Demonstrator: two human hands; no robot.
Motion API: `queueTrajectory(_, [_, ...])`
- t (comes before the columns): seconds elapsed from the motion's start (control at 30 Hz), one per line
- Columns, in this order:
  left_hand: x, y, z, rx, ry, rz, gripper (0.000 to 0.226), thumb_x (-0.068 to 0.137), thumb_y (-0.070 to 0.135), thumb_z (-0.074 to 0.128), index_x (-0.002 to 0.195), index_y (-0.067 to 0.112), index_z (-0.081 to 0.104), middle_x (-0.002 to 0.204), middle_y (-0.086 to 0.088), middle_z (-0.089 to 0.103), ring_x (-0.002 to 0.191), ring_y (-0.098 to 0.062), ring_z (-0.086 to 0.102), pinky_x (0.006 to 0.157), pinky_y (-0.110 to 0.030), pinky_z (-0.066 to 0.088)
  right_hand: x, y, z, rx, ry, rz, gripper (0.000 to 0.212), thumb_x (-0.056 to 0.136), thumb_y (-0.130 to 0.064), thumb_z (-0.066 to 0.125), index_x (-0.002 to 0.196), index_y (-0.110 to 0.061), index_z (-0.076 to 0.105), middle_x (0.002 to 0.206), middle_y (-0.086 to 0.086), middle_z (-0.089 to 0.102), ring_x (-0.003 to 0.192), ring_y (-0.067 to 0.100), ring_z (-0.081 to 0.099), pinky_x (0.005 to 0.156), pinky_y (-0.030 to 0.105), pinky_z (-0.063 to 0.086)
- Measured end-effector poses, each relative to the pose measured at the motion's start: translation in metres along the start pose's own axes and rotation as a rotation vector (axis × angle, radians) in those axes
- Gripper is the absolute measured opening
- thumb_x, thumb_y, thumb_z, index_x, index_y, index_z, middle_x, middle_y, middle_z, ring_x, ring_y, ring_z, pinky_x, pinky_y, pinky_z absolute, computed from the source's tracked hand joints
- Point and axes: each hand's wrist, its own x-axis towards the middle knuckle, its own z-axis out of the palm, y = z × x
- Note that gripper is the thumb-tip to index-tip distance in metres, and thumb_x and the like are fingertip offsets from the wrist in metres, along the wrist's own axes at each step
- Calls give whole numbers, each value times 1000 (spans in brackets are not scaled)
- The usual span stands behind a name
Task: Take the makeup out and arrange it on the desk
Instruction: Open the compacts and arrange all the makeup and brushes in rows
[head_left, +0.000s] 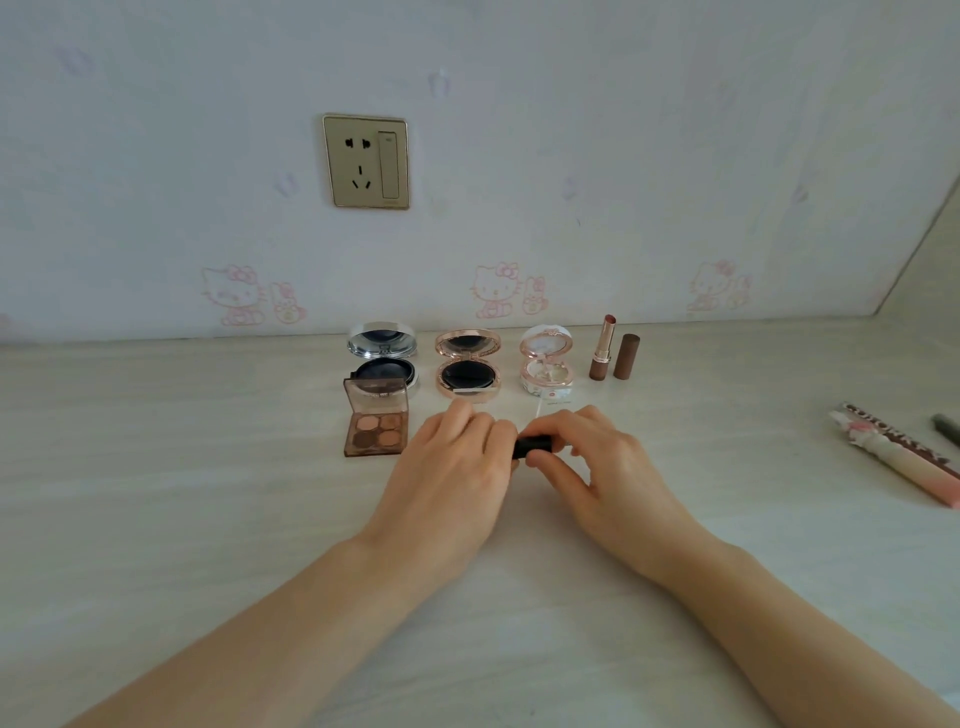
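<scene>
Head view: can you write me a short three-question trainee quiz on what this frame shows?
1. True or false: the brown cap stands upright beside the uncapped lipstick.
2. What lies directly in front of the silver compact? A) the eyeshadow palette B) the lipstick C) the brown cap
3. In a few words: what do the left hand and the right hand hold between them?

Key: 1 true; 2 A; 3 a small black tube, with the fingers of both hands on it.
</scene>
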Motion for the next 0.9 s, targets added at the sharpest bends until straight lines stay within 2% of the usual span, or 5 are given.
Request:
queueTrajectory(0.27, [2, -1, -4, -76, -1, -28, 33, 95, 41, 30, 81, 18, 49, 64, 7, 56, 69, -19, 45, 60, -33, 43, 0, -3, -2, 49, 18, -24, 17, 93, -17, 58, 108, -21, 65, 94, -17, 63, 94, -4, 50, 77, 4, 35])
queueTrajectory(0.5, [2, -1, -6, -132, 54, -116, 45, 91, 50, 34, 71, 17, 56, 61, 17, 15, 53, -15, 39, 58, -34, 48, -1, -3, -3, 76, -2, -7, 16, 94, -18, 56, 107, -24, 64, 94, -16, 63, 95, 4, 51, 80, 13, 40])
queueTrajectory(0.6, [4, -5, -10, -84, 5, -139, 49, 88, 57, 33, 68, 20, 57, 58, 16, 27, 55, -14, 47, 61, -31, 49, -1, -5, -6, 105, 23, 0, 15, 92, -19, 59, 103, -28, 65, 90, -20, 61, 92, 4, 51, 78, 15, 41])
queueTrajectory(0.7, [2, -6, -10, -214, -168, -175, 46, 85, 64, 33, 83, 21, 48, 73, 12, 50, 78, -14, 47, 82, -34, 38, -1, -8, -8, 114, 40, 19, 18, 89, -18, 63, 101, -31, 66, 92, -30, 57, 89, 0, 50, 76, 11, 40])
queueTrajectory(0.9, [0, -4, -9, -373, -133, -259, 36, 88, 58, 37, 90, 23, 45, 71, 20, 36, 82, -11, 37, 86, -33, 33, 0, -6, -11, 212, 180, 85, 25, 85, -12, 66, 101, -30, 64, 84, -16, 59, 83, 11, 54, 73, 12, 41])
